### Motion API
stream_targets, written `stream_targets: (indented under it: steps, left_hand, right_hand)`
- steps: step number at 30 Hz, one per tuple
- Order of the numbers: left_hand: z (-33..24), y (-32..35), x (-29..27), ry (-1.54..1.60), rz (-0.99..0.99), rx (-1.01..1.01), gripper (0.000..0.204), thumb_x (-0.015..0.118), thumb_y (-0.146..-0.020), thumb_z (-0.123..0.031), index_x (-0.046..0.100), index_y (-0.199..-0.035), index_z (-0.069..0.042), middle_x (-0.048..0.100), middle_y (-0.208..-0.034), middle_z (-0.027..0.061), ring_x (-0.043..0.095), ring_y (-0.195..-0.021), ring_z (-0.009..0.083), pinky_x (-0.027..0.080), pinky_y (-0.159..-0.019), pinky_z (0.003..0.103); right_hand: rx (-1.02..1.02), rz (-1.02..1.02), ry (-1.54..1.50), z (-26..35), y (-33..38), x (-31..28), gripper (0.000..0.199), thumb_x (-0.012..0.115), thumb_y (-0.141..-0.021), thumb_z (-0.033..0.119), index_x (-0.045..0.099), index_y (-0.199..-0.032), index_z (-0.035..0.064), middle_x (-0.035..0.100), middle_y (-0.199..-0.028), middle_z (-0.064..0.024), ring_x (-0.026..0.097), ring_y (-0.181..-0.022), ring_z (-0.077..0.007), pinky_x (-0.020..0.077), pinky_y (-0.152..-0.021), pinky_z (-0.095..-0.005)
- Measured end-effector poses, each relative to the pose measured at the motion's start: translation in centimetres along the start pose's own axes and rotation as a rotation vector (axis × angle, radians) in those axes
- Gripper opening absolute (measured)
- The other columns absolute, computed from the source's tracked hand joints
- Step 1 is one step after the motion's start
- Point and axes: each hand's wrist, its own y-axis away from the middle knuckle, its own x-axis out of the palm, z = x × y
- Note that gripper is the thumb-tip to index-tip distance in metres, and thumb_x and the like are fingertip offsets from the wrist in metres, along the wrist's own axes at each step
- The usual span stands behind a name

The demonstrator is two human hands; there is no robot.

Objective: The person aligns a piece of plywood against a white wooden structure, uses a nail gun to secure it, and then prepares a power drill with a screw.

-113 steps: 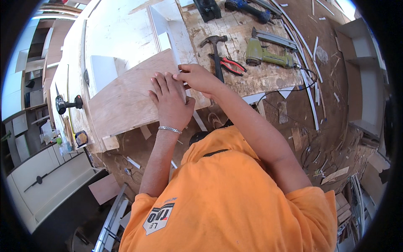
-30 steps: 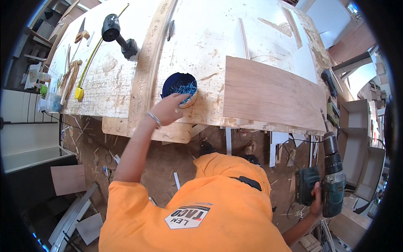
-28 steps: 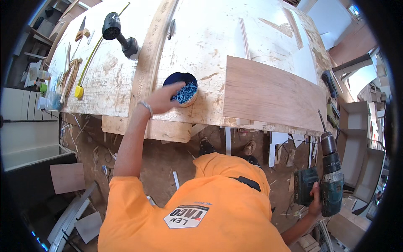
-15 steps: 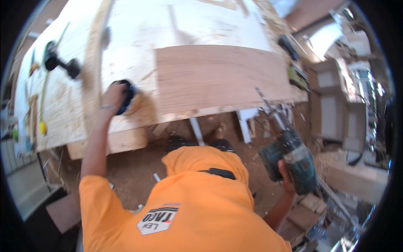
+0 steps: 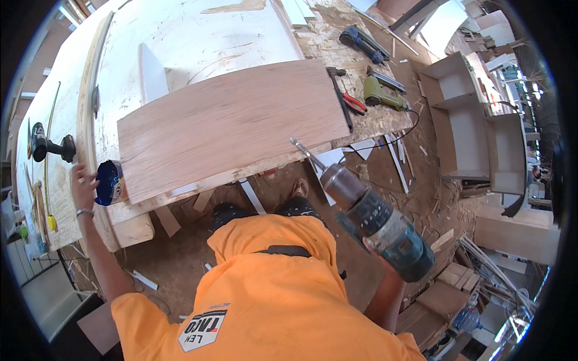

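Observation:
My right hand (image 5: 385, 262) is wrapped round the grip of a teal power drill (image 5: 390, 233), held in front of the workbench's near edge. Its long bit (image 5: 304, 151) points up and left, and the tip overlaps the view of a brown plywood panel (image 5: 235, 120) lying flat on the bench. On the left, my left hand (image 5: 84, 185) is open, fingers apart, beside a dark blue tin (image 5: 108, 182). That tin stands against the panel's left end. I cannot tell whether the fingertips touch it.
A black cordless drill (image 5: 53, 145) lies left of a long wooden strip (image 5: 90, 78). Right of the panel are a hammer (image 5: 341, 99), red-handled pliers (image 5: 355, 104), a green nail gun (image 5: 383, 93) and a blue nail gun (image 5: 364, 45). An open cabinet (image 5: 462, 129) stands at right.
My left hand has come off the tin's top and is now beside it, with its fingers apart. The teal drill has swung left and tilted toward the panel. The view has shifted.

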Motion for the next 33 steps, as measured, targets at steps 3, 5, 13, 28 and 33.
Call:
stream_targets:
  steps: [3,5,13,28,33]
  left_hand:
    - [-8.5,6.4,-1.7,0.133,-0.269,0.058,0.038,0.061,-0.103,-0.013,0.047,-0.134,0.003,0.059,-0.116,0.0112,0.07,-0.106,0.0237,0.062,-0.083,0.036]
    - [-18.2,8.4,4.2,0.18,-0.121,0.148,0.047,0.066,-0.101,-0.018,0.047,-0.139,0.003,0.061,-0.121,0.0126,0.068,-0.105,0.0192,0.058,-0.092,0.032]
    - [-32.6,29.6,32.4,0.705,0.634,-0.407,0.03,0.062,-0.104,-0.02,0.063,-0.124,0.002,0.069,-0.112,0.0101,0.068,-0.109,0.0216,0.056,-0.102,0.035]
    - [-36.1,32.1,39.6,1.07,0.584,-0.756,0.024,0.065,-0.103,-0.028,0.064,-0.11,-0.005,0.072,-0.107,0.0088,0.072,-0.101,0.0172,0.06,-0.085,0.028]
    - [-35.5,31.0,40.5,1.108,0.716,-0.768,0.025,0.065,-0.103,-0.027,0.063,-0.112,-0.004,0.072,-0.111,0.0108,0.072,-0.103,0.0185,0.059,-0.087,0.029]
  right_hand:
    - [-0.189,-0.024,-0.06,-2.7,-4.1,-1.4,0.042,0.079,-0.083,0.028,0.068,-0.117,0.0074,0.07,-0.107,-0.0048,0.069,-0.097,-0.0174,0.0543,-0.08,-0.0297]
    - [-0.16,-0.179,-0.104,-2.4,-2.8,-2.1,0.033,0.079,-0.083,0.028,0.07,-0.107,0.0071,0.071,-0.098,-0.0051,0.069,-0.09,-0.0156,0.0545,-0.076,-0.03]
    - [-0.112,0.074,-0.744,-3.9,-9.3,-7.6,0.032,0.082,-0.08,0.025,0.071,-0.104,0.0078,0.071,-0.096,-0.0054,0.068,-0.085,-0.0145,0.0542,-0.073,-0.0307]
    - [0.076,0.196,-0.363,-1.3,-7.9,-15.5,0.041,0.086,-0.078,0.022,0.07,-0.114,0.0087,0.072,-0.099,-0.002,0.066,-0.082,-0.0133,0.0529,-0.073,-0.0303]
    - [0.175,0.242,-0.218,3.1,-8.0,-18.6,0.045,0.087,-0.077,0.02,0.07,-0.118,0.009,0.072,-0.1,-0.0008,0.065,-0.081,-0.013,0.0524,-0.072,-0.0301]
